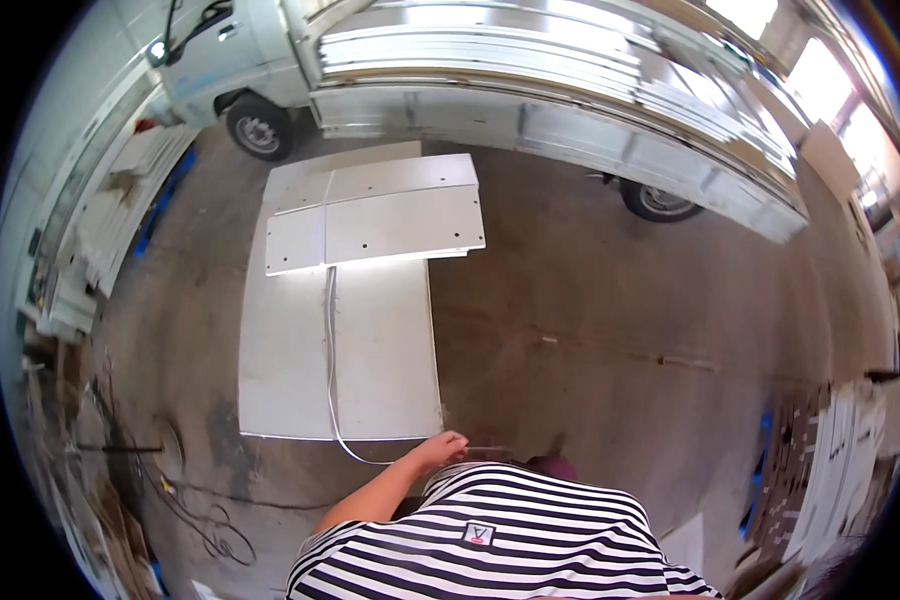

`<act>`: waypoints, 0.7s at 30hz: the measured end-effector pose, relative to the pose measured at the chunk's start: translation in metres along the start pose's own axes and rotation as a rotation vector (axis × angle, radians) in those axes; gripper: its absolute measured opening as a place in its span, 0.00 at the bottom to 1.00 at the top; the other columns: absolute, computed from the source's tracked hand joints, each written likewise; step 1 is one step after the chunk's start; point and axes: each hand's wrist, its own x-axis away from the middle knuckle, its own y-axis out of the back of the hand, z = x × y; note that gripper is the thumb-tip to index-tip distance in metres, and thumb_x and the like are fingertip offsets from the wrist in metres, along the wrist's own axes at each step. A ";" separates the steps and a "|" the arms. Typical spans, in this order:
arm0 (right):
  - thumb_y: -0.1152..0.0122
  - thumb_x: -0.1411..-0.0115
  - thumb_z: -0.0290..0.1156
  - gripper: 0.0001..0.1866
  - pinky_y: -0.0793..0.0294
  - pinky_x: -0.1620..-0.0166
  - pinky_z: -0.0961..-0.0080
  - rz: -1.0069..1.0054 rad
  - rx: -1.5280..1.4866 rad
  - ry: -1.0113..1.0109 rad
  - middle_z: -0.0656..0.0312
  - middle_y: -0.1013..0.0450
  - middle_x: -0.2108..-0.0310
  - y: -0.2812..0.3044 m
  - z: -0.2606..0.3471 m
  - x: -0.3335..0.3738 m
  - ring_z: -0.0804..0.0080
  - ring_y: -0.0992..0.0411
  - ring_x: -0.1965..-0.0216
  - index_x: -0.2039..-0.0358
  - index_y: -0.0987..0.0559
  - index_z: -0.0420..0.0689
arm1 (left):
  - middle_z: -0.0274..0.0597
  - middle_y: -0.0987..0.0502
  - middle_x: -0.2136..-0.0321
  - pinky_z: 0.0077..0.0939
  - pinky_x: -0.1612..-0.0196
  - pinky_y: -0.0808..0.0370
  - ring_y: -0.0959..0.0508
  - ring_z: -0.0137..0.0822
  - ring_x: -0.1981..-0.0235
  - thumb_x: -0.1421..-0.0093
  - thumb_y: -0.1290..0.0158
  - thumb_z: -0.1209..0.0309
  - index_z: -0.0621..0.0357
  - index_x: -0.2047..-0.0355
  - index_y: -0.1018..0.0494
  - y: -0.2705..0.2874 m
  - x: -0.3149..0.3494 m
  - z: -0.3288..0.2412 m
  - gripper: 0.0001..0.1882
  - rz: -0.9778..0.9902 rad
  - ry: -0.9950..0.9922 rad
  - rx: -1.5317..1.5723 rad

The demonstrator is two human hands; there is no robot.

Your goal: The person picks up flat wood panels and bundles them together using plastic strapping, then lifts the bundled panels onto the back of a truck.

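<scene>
My left hand (442,451) is closed beside the near right corner of a large white board (382,350). What its fingers hold is too small to make out; a thin pale line shows just right of them. A white strap (331,380) runs down the board, over its near edge, and passes behind my left forearm. At its far end the strap goes across a stack of white panels (400,225) with small dark holes, lying on the board's far part. My right hand is out of view, hidden below my striped shirt.
A small truck (420,112) loaded with long white panels stands beyond the board. More panels (120,190) are stacked at the left, others (820,480) at the right. A dark hose or cable (220,535) lies looped on the floor at lower left.
</scene>
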 end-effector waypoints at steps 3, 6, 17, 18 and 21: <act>0.44 0.46 0.44 0.21 0.28 0.57 0.65 0.055 0.086 -0.031 0.45 0.26 0.63 0.080 0.027 -0.053 0.52 0.26 0.59 0.62 0.23 0.39 | 0.33 0.25 0.63 0.23 0.61 0.30 0.27 0.27 0.63 0.38 0.53 0.55 0.53 0.56 0.31 -0.006 -0.005 -0.007 0.17 -0.140 0.045 0.061; 0.44 0.46 0.45 0.22 0.29 0.56 0.64 0.051 0.254 0.166 0.45 0.26 0.61 0.165 0.131 -0.120 0.51 0.27 0.57 0.62 0.23 0.38 | 0.33 0.25 0.63 0.23 0.60 0.30 0.27 0.27 0.62 0.38 0.53 0.55 0.52 0.56 0.31 -0.024 -0.019 -0.020 0.17 -0.364 0.027 0.339; 0.51 0.38 0.39 0.13 0.32 0.55 0.60 -0.119 0.376 1.453 0.50 0.30 0.63 0.189 0.678 -0.341 0.49 0.32 0.58 0.64 0.29 0.40 | 0.38 0.24 0.65 0.32 0.58 0.27 0.24 0.32 0.64 0.39 0.50 0.63 0.55 0.60 0.30 -0.041 -0.134 -0.185 0.11 -0.579 -0.472 1.116; 0.51 0.39 0.38 0.13 0.32 0.54 0.62 -0.096 0.333 1.499 0.51 0.30 0.62 0.173 0.717 -0.329 0.50 0.32 0.57 0.63 0.29 0.40 | 0.37 0.25 0.66 0.31 0.58 0.28 0.25 0.32 0.64 0.39 0.50 0.63 0.55 0.61 0.30 -0.025 -0.142 -0.212 0.11 -0.613 -0.545 1.177; 0.50 0.39 0.38 0.14 0.32 0.53 0.64 0.018 0.288 1.669 0.50 0.31 0.59 0.109 0.799 -0.294 0.51 0.33 0.54 0.60 0.29 0.40 | 0.36 0.25 0.67 0.31 0.58 0.28 0.25 0.31 0.66 0.40 0.48 0.62 0.55 0.61 0.31 0.030 -0.170 -0.266 0.12 -0.727 -0.616 1.290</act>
